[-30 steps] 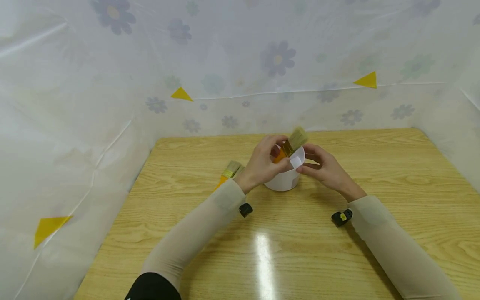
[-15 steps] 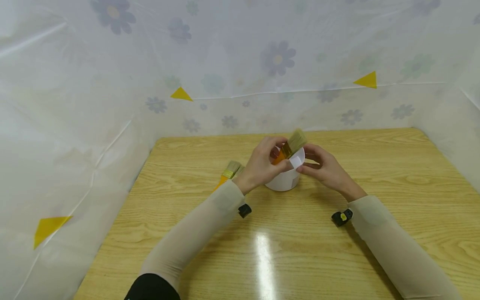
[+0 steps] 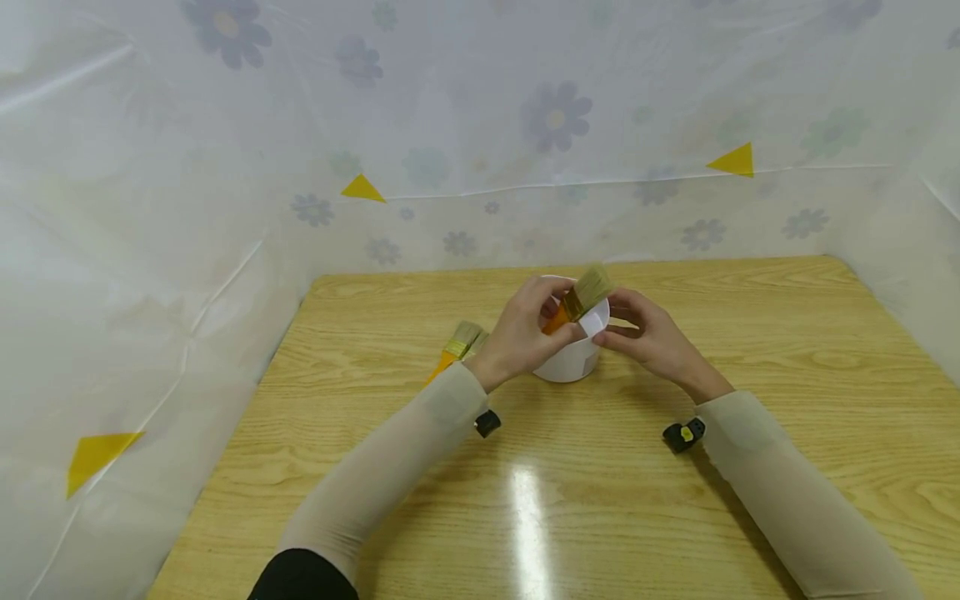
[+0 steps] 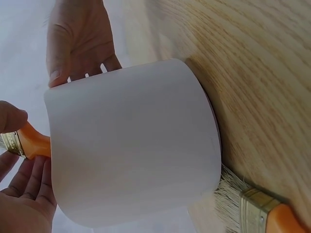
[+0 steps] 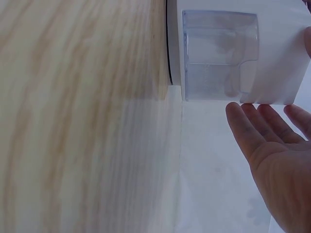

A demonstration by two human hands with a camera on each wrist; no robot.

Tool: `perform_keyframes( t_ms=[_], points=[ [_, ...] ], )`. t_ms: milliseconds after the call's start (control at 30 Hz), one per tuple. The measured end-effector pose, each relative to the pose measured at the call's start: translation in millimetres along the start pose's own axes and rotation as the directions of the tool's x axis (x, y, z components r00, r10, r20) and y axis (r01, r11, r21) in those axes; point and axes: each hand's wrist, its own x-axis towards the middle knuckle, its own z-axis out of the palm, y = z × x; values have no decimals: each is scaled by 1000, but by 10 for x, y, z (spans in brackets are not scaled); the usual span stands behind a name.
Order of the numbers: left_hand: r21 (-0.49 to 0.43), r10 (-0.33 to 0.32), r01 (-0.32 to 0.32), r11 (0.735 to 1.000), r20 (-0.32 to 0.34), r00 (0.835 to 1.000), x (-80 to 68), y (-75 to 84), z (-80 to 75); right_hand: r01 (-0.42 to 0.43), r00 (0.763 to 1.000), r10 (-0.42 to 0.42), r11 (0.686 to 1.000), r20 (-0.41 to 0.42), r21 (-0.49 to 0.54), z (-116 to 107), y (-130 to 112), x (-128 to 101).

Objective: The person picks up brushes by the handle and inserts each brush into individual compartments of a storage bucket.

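1. The left grip (image 3: 523, 329) was closed to a pinch on an orange-handled brush (image 3: 579, 302), thumb and fingers at its metal collar.
2. That brush was tilted over the mouth of a white container (image 3: 564, 367), bristles up, the handle's end hidden past the rim (the left wrist view showed this best).
3. The right grip (image 3: 652, 333) was partly closed around the container's side, fingertips on the far wall and thumb near the rim.
4. The container stood upright on the wood-grain worktop (image 3: 420, 517), with a clear panel (image 5: 221, 56) low on its right side.
5. Another brush (image 3: 456, 343) lay left of the container, partly hidden behind the left arm.
6. Small black devices (image 3: 683, 435) sat at both wrists, by pale sleeves (image 3: 795, 500).
7. Farther out, flower-patterned sheeting (image 3: 465, 108) bore yellow triangles (image 3: 735, 160).
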Motion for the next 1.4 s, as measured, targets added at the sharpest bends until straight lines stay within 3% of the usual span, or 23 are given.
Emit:
perform_keyframes(
  t_ms=[333,733,1067,1400],
  points=[
    [30,66,-66,997,-12,998,1,-29,25,3,1000,-3,1000,-3,-9,-7,3,-2],
    [39,119,-120,992,27,993,-14,-66,29,13,1000,-13,999,-1,-31,-7,22,-6],
    [55,69,-72,996,55,996,-26,-73,26,7,1000,-7,1000,0,-28,-4,15,-6],
    [116,84,-92,989,73,994,-25,-74,28,9,1000,-9,1000,1,-23,0,10,5]
  ],
)
